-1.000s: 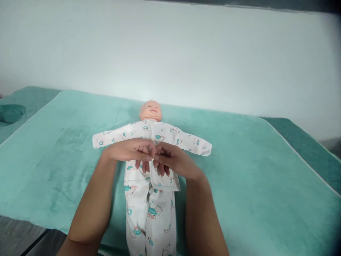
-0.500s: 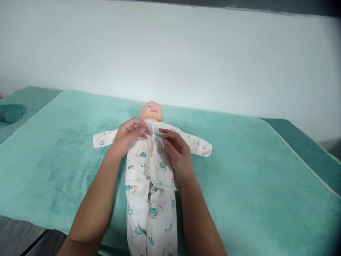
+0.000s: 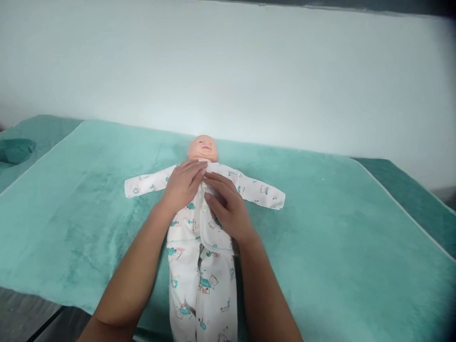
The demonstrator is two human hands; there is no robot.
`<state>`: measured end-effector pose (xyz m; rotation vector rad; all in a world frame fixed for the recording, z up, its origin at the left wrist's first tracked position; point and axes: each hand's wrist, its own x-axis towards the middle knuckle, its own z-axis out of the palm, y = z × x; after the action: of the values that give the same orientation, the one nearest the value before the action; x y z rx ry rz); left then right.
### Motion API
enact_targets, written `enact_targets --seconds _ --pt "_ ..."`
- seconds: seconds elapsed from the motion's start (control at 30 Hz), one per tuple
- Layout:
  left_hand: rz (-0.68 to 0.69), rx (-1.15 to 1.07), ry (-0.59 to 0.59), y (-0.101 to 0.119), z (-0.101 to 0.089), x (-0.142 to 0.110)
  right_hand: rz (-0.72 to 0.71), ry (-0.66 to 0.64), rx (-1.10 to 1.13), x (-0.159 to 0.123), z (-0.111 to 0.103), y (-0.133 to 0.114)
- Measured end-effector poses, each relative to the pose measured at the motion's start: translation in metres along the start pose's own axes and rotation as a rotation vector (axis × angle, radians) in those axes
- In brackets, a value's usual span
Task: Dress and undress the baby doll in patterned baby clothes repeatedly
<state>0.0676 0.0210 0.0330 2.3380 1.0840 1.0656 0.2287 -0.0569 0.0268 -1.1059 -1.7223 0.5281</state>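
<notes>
On the baby doll [image 3: 202, 148], my left hand [image 3: 183, 186] and right hand [image 3: 231, 208] curve over its white, teal-printed jacket [image 3: 183, 232]; whether my fingers pinch cloth, I can't tell.

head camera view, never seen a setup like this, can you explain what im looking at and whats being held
No machine here: these are a person's own bare hands, seen from a camera worn on the head, looking forward and down. A doll lies face up on a green cloth, dressed in a white printed top and matching trousers. The left hand and right hand are at the top's upper front. Whether the fingertips pinch any fabric, I can't tell.
</notes>
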Motion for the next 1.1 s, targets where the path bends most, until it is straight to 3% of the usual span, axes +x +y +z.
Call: enact_targets --seconds 0.17,0.4,0.67,0.93,1.1 --pt "-0.031 -0.001 -0.006 -0.002 -0.002 0.001 -0.009 -0.033 -0.031 0.0 -0.001 -0.001" --pt "-0.095 -0.037 0.032 0.0 0.0 0.0 0.058 0.017 -0.019 0.003 0.003 0.008" --pt "-0.108 -0.054 0.066 -0.002 0.004 -0.001 0.066 0.055 -0.137 0.028 0.002 0.022" --pt "-0.063 -0.014 0.092 -0.002 0.005 -0.002 0.049 0.032 -0.116 0.027 0.006 0.031" --pt "-0.015 0.04 0.092 -0.005 0.006 -0.003 0.181 0.057 -0.054 0.026 0.007 0.039"
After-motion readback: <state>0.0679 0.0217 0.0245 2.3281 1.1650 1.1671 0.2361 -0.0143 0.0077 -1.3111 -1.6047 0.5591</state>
